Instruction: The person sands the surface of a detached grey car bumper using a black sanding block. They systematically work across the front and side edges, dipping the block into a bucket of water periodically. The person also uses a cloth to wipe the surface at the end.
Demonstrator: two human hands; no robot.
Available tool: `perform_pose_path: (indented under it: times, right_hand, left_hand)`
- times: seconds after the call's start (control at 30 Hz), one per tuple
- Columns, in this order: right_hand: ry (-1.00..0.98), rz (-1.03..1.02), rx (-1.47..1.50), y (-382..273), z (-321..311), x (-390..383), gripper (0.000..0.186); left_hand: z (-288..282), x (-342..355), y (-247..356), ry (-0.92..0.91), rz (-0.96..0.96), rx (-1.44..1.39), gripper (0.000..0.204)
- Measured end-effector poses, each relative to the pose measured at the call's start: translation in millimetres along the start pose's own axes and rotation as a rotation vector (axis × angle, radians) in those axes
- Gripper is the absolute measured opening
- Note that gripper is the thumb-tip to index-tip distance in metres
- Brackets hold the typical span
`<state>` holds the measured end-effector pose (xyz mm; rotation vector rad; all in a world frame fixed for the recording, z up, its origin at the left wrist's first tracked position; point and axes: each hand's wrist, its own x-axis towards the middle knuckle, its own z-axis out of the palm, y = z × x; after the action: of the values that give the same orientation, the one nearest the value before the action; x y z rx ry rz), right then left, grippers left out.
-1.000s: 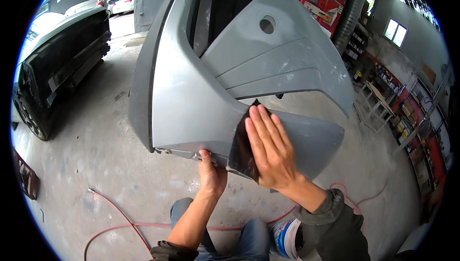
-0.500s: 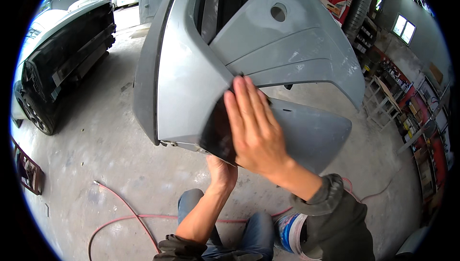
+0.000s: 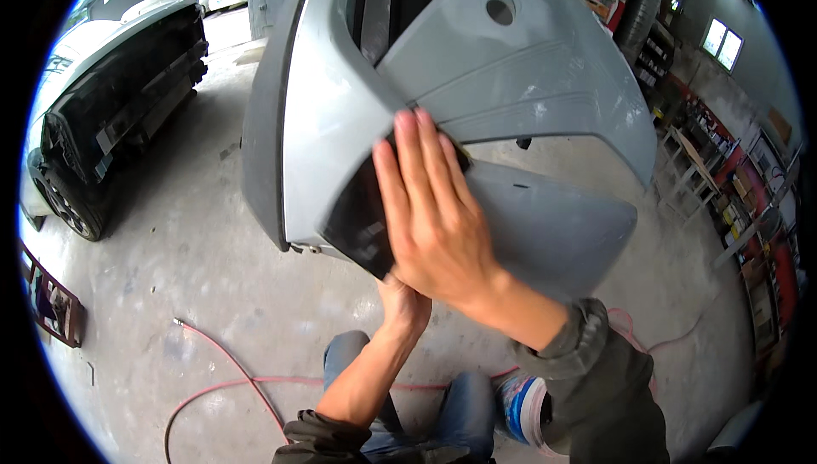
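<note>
A large grey car bumper cover (image 3: pixel 528 64) stands in front of me, with a round hole, creased lines and a darker trim strip along its left side. My right hand (image 3: pixel 434 230) lies flat on its lower corner, fingers stretched out and close together. Under that palm is a thin black sheet of sandpaper (image 3: pixel 362 213), bent around the corner and pressed against the surface. Below it, my left hand (image 3: pixel 403 304) grips the cover's lower edge; most of its fingers are hidden behind the sheet and my right hand.
A red air hose (image 3: pixel 221 383) loops over the concrete floor. Near my knees stands a blue-and-white bucket (image 3: pixel 521 409). At the left is a car (image 3: pixel 119 98) with its front exposed; a wooden crate (image 3: pixel 53 306) sits below it. Shelving (image 3: pixel 740 200) lines the right wall.
My right hand has slid left and slightly up across the corner, taking the sandpaper with it. The bumper cover appears slightly farther right. My left hand stays at the lower edge.
</note>
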<state>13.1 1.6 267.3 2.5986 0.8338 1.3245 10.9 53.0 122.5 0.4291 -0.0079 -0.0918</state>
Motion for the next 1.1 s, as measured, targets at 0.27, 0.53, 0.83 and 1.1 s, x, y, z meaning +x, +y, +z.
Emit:
perform_pose_path:
  times: [0.27, 0.53, 0.83, 1.1]
  right_hand:
    - [-0.031, -0.010, 0.074, 7.5, -12.3, -26.4, 0.055]
    - [-0.091, 0.010, 0.164, 15.6, -22.5, -31.1, 0.057]
    - [-0.045, -0.073, 0.247, 19.9, -12.2, -11.5, 0.062]
    - [-0.086, -0.062, 0.308, 18.9, -18.5, 5.5, 0.065]
  left_hand:
    - [-12.4, 10.6, 2.4, -0.042, 0.011, 0.120, 0.049]
    - [-13.8, 8.5, 9.2, -0.045, -0.078, 0.038, 0.052]
    - [-5.0, 0.2, 19.7, -0.075, -0.070, 0.078, 0.054]
    - [-7.0, -2.5, 8.9, -0.036, -0.113, 0.022, 0.054]
